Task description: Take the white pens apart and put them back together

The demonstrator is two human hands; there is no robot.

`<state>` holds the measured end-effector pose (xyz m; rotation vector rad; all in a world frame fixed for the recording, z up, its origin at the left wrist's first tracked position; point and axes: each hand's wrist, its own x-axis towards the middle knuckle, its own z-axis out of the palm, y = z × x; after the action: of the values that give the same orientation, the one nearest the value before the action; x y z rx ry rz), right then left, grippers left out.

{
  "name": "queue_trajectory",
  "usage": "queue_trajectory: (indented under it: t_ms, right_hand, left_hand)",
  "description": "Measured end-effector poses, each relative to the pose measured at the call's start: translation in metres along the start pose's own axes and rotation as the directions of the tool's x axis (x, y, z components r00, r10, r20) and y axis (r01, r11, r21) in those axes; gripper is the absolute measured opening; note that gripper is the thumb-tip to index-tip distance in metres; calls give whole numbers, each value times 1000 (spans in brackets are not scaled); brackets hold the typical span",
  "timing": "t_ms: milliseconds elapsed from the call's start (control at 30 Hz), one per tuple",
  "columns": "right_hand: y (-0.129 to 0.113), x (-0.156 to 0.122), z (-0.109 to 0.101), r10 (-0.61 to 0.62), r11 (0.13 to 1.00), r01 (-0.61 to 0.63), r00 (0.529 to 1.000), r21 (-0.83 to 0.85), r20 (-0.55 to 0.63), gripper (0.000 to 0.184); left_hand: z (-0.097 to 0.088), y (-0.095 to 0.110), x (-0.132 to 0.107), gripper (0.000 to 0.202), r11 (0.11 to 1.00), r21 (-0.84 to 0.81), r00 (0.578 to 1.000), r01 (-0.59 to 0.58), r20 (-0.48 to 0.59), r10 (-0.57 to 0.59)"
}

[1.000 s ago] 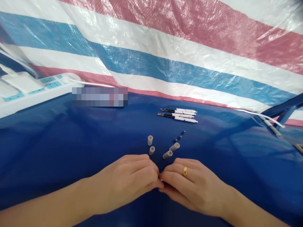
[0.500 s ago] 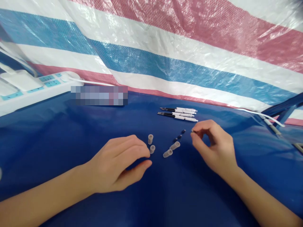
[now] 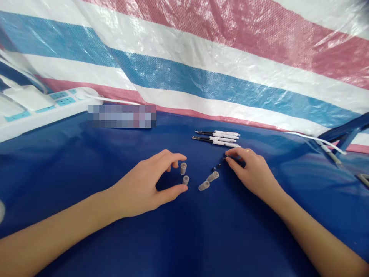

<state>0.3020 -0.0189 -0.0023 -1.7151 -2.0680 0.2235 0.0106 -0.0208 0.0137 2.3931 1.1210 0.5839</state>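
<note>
My left hand [image 3: 152, 182] is open, thumb and forefinger spread beside two upright translucent grey pen grips, a far one [image 3: 183, 168] and a near one [image 3: 186, 180]. The thumb tip reaches the near grip; whether it presses on it I cannot tell. My right hand [image 3: 252, 165] pinches a small dark pen tip [image 3: 227, 155], mostly covered by the fingers, at the far end of a slanting row of similar dark pen tips [image 3: 219, 165]. Between the hands lie two more translucent grips, one longer [image 3: 213, 176] and one shorter [image 3: 204, 186].
Several white pen barrels with black refill ends [image 3: 225, 141] lie behind my right hand. A white power strip [image 3: 86, 100] with plugs stands at the back left, near a blurred-out object [image 3: 122, 116]. A white cable [image 3: 314, 137] runs along the right, by a striped sheet [image 3: 201, 82].
My right hand has moved left with the small pen tip, up to the row of tips. My left hand has opened wider, its forefinger shifting away past the far grip.
</note>
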Motion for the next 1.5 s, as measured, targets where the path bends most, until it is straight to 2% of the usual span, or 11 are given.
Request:
queue_trajectory:
  t_ms: [133,233,600,867,1133,1300,1500]
  right_hand:
    - [0,0,1,-12,999,12,1000,30,0,13]
    - [1,0,2,-7,998,4,999,61,53,13]
    - [-2,0,0,-48,992,34,993,121,108,15]
    - [-8,-2,0,-57,987,35,989,155,139,16]
    - [-11,-4,1,-52,985,28,989,170,139,18]
    - [-12,-6,2,-76,989,64,993,130,91,22]
    - [-15,-8,1,-106,993,107,994,51,-19,25]
  left_hand:
    - [0,-3,2,56,997,55,988,60,137,-67]
    - [2,-4,4,56,996,49,982,71,174,-78]
    - [7,-8,5,38,1000,16,992,-25,121,23]
    - [8,-10,6,33,995,23,987,-93,134,90]
    - [9,-9,7,32,993,26,986,-111,125,107]
    - [11,-9,8,17,989,38,980,-143,146,136]
    - [13,-10,7,23,985,63,979,-159,138,149]
